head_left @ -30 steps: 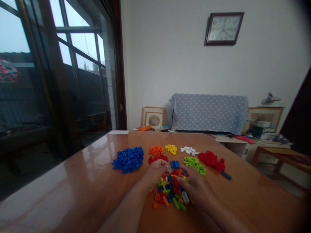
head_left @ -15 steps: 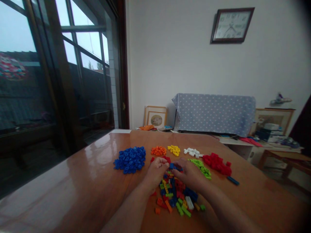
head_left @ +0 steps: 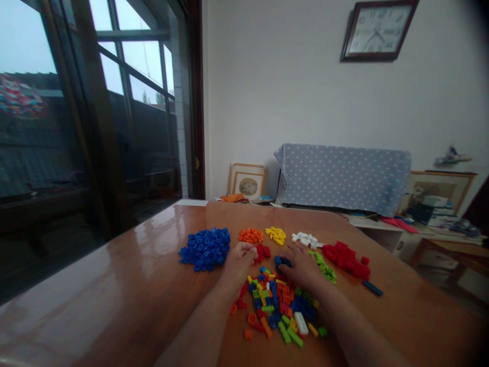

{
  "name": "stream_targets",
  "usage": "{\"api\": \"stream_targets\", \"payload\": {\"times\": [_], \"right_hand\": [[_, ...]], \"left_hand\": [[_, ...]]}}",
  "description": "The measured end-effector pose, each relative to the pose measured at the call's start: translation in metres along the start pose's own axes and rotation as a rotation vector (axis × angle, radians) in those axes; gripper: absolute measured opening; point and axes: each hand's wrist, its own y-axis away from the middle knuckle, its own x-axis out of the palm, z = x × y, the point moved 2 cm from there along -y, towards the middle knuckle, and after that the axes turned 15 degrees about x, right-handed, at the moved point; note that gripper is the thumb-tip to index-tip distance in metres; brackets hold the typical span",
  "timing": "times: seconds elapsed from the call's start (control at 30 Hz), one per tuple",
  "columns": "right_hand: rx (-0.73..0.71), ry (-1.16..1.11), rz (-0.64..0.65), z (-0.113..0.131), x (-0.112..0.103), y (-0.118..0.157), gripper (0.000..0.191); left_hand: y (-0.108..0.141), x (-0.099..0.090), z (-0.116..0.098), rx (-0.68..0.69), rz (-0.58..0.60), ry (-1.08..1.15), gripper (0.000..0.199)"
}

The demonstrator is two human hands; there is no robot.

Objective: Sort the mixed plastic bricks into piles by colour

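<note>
My left hand [head_left: 237, 264] is over the table's middle with its fingers curled in together; anything between the fingertips is hidden. Just right of those fingertips lies a small group of red bricks [head_left: 263, 253]. My right hand [head_left: 303, 266] has its fingers spread, and its thumb is at a few dark blue bricks [head_left: 281, 262]. In front of both hands spreads a mixed heap of toy bricks [head_left: 283, 294] in red, blue, green, yellow, orange and white. Lime green bricks [head_left: 324, 266] lie beside my right hand, partly covered by it.
Sorted piles form an arc on the brown table [head_left: 126, 300]: blue bricks [head_left: 206, 248], orange bricks [head_left: 251, 235], yellow bricks [head_left: 275, 235], white bricks [head_left: 305, 239] and red bricks [head_left: 346, 260]. A dark blue-green long brick [head_left: 372, 288] lies at the right.
My hands have moved apart, the left one leftward and the right one rightward, uncovering the red and blue bricks between them. The view has shifted slightly.
</note>
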Motion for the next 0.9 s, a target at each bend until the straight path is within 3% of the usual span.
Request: {"api": "stream_targets", "payload": {"times": [0.23, 0.43, 0.7, 0.9], "right_hand": [[0.020, 0.036, 0.022, -0.002, 0.002, -0.003, 0.050], [-0.043, 0.001, 0.038, 0.002, -0.003, 0.005, 0.042], [-0.193, -0.006, 0.141, 0.017, 0.000, 0.013, 0.041], [-0.213, -0.010, 0.207, 0.023, 0.004, 0.015, 0.044]], "left_hand": [[0.000, -0.002, -0.002, 0.010, -0.042, 0.034, 0.031], [-0.002, -0.005, -0.001, 0.048, -0.066, 0.016, 0.025], [-0.008, -0.005, 0.020, 0.110, -0.020, -0.063, 0.022], [-0.008, -0.002, 0.028, 0.119, -0.006, -0.103, 0.019]]}}
